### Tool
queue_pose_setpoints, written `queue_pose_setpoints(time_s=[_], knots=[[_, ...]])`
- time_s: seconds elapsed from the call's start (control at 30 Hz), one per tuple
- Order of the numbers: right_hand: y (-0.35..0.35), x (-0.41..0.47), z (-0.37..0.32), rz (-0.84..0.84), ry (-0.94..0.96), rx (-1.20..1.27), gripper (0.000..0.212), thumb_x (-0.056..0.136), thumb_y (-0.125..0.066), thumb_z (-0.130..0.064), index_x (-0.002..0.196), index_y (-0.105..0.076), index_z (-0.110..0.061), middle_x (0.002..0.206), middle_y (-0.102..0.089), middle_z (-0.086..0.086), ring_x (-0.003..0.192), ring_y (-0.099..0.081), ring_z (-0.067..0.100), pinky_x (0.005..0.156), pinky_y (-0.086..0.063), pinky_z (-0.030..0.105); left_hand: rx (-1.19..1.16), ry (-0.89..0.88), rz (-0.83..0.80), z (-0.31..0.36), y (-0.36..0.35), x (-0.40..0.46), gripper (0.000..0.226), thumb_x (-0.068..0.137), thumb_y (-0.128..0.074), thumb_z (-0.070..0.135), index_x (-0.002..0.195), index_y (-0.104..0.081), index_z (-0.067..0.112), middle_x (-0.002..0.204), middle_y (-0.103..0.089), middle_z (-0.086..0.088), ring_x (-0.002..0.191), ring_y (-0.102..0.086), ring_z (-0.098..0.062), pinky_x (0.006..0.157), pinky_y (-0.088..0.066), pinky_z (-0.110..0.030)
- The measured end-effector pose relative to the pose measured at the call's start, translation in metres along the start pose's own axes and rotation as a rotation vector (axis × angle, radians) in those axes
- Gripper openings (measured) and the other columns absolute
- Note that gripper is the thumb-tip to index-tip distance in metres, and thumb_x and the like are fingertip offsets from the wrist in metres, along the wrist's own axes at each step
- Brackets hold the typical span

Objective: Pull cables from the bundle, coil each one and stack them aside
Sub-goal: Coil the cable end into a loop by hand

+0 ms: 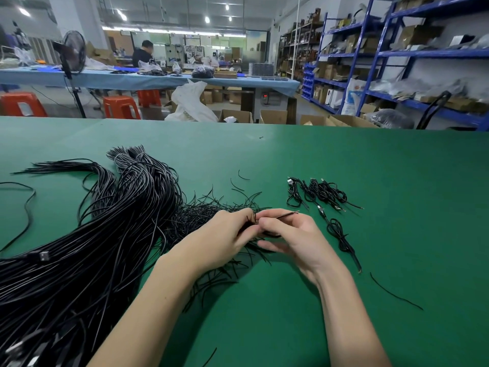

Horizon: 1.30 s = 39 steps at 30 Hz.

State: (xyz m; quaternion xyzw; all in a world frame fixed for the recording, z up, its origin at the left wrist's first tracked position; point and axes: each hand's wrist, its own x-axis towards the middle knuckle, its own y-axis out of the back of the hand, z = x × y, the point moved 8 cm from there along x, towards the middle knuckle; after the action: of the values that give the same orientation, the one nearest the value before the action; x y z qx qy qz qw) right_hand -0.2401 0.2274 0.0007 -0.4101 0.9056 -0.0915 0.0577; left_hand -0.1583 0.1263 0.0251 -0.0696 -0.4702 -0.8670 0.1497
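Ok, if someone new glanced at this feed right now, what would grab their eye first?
First the big bundle of black cables sprawling across the left side of the green table. Then the left hand and right hand meeting at centre, pinching a thin black tie over a scatter of short ties. To the right lie the coiled cables already set aside.

Cable workshop: benches, stocked shelving (412, 56)

A big green table (370, 207) fills the front, and behind it are a long blue table (148, 80), orange stools (121, 107), a black fan (74, 52), tall blue shelves (381, 53) with boxes, and bright ceiling lights (121, 15).
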Motion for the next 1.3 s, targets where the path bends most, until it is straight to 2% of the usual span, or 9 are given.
queue_pose_setpoints(time_s=[0.13,0.23,0.37,0.53,0.7,0.87,1.0,1.17,1.3], knots=[[-0.005,0.001,-0.001,0.054,0.022,-0.078,0.014,0.076,-0.085,-0.006,0.086,-0.076,-0.007,0.082,-0.075,0.005,0.075,-0.071,0.013,0.067,-0.059,0.026,0.115,0.038,-0.021,-0.003,-0.003,0.000,0.032,0.104,-0.046,0.034,0.075,-0.032,0.030,0.063,-0.046,0.004,0.057,-0.041,-0.010,0.056,-0.030,-0.031],[-0.006,0.002,-0.004,0.111,0.063,-0.139,0.012,0.075,-0.086,-0.005,0.080,-0.077,-0.010,0.075,-0.074,0.004,0.071,-0.069,0.016,0.071,-0.064,0.034,0.129,0.055,-0.019,-0.004,-0.005,0.001,0.032,0.104,-0.045,0.034,0.076,-0.030,0.030,0.066,-0.048,0.003,0.060,-0.044,-0.012,0.057,-0.032,-0.033],[-0.004,0.002,-0.009,0.240,0.127,-0.267,0.014,0.062,-0.078,-0.026,0.074,-0.078,-0.019,0.071,-0.074,0.005,0.069,-0.069,0.020,0.080,-0.063,0.046,0.099,0.053,0.026,-0.004,-0.004,0.002,0.031,0.104,-0.045,0.034,0.077,-0.032,0.027,0.066,-0.049,0.001,0.059,-0.043,-0.015,0.057,-0.033,-0.034],[-0.001,0.005,-0.002,0.235,0.067,-0.054,0.009,0.079,-0.082,-0.008,0.073,-0.077,-0.013,0.077,-0.076,0.007,0.071,-0.071,0.016,0.066,-0.060,0.027,-0.006,0.010,0.056,0.002,-0.001,0.001,0.023,0.105,-0.046,0.032,0.083,-0.042,0.024,0.070,-0.063,0.004,0.055,-0.046,-0.009,0.054,-0.032,-0.023],[0.001,0.003,-0.006,0.182,0.061,0.038,0.007,0.086,-0.076,-0.002,0.083,-0.077,-0.008,0.086,-0.078,0.011,0.077,-0.073,0.012,0.068,-0.059,0.023,-0.153,0.063,0.038,0.000,-0.005,0.001,0.022,0.106,-0.044,0.035,0.085,-0.046,0.030,0.061,-0.054,0.023,0.056,-0.044,-0.003,0.055,-0.033,-0.018],[0.001,0.001,-0.009,0.146,0.085,0.064,0.011,0.088,-0.073,0.001,0.084,-0.077,-0.009,0.085,-0.078,0.007,0.080,-0.074,0.011,0.068,-0.058,0.020,-0.391,0.170,0.030,-0.007,-0.007,0.002,0.035,0.106,-0.047,0.028,0.073,-0.048,0.038,0.059,-0.044,0.016,0.058,-0.037,-0.010,0.057,-0.031,-0.031],[0.001,0.003,-0.008,0.141,0.087,0.120,0.012,0.090,-0.070,0.002,0.088,-0.077,-0.009,0.087,-0.078,0.009,0.083,-0.074,0.014,0.068,-0.057,0.019,-0.615,0.236,0.046,-0.008,-0.007,0.002,0.028,0.105,-0.052,0.023,0.077,-0.054,0.026,0.060,-0.043,0.011,0.056,-0.036,-0.011,0.051,-0.029,-0.027],[0.004,0.006,-0.009,0.167,0.116,0.161,0.016,0.089,-0.069,0.005,0.086,-0.077,-0.009,0.084,-0.076,0.009,0.078,-0.072,0.015,0.071,-0.059,0.020,-0.786,0.256,0.152,-0.009,-0.003,0.001,0.011,0.099,-0.064,0.019,0.097,-0.070,0.009,0.083,-0.072,-0.009,0.068,-0.064,-0.017,0.060,-0.052,-0.025],[0.003,0.008,-0.005,0.205,0.118,0.214,0.015,0.090,-0.068,0.006,0.088,-0.075,-0.006,0.081,-0.075,0.009,0.078,-0.073,0.015,0.070,-0.059,0.019,-0.870,0.276,0.376,-0.015,0.006,-0.003,0.015,0.087,-0.077,0.009,0.100,-0.070,0.011,0.086,-0.076,-0.011,0.066,-0.070,-0.021,0.069,-0.060,-0.028]])
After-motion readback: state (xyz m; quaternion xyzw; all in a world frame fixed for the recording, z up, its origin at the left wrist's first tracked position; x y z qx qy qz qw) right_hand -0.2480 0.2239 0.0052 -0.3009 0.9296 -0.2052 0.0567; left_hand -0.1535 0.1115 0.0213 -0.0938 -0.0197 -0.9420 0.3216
